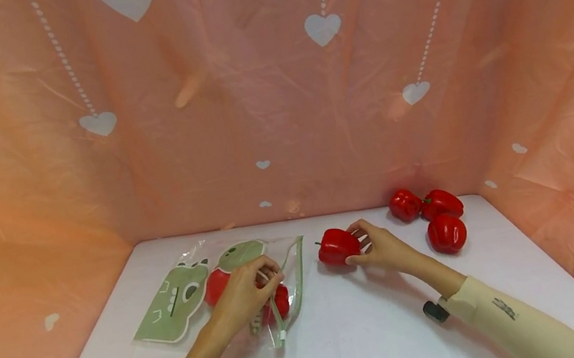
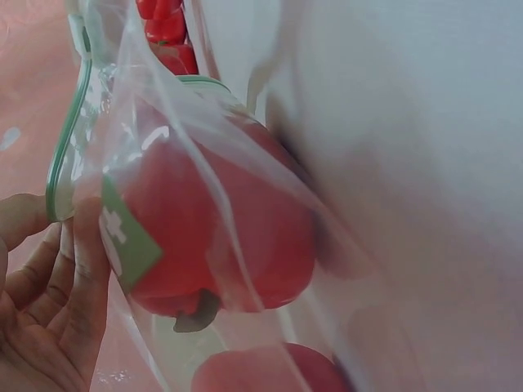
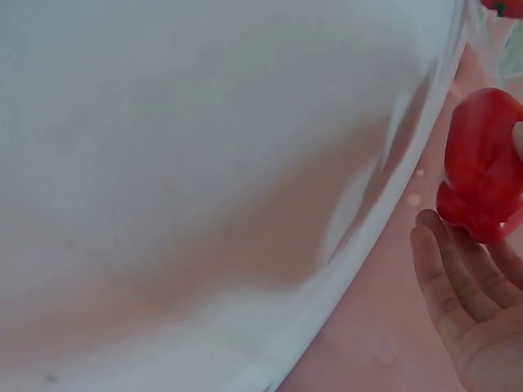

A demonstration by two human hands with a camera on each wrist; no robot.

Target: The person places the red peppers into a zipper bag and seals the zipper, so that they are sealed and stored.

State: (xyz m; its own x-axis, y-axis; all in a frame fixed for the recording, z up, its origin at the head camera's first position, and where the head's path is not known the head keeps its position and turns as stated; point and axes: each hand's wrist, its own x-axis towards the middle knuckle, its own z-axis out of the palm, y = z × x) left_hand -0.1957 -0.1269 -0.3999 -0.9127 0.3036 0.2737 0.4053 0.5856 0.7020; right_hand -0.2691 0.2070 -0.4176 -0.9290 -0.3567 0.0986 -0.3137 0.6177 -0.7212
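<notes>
A clear zip bag (image 1: 174, 308) with green cartoon prints and a green-edged mouth lies on the left half of the table, its opening facing right. My left hand (image 1: 243, 291) pinches the upper edge of that mouth, lifting the film. Inside, a red bell pepper (image 2: 221, 220) sits close to the opening, and another red bell pepper (image 2: 270, 371) lies deeper in. To the right of the mouth, my right hand (image 1: 387, 249) grips a red bell pepper (image 1: 338, 246) between thumb and fingers, its green stem pointing toward the bag.
Three more red bell peppers stand grouped at the back right: one at the left (image 1: 405, 205), one behind (image 1: 442, 204) and one in front (image 1: 447, 233). Peach cloth (image 1: 276, 111) with white hearts walls the white table (image 1: 360, 344) at the back and sides.
</notes>
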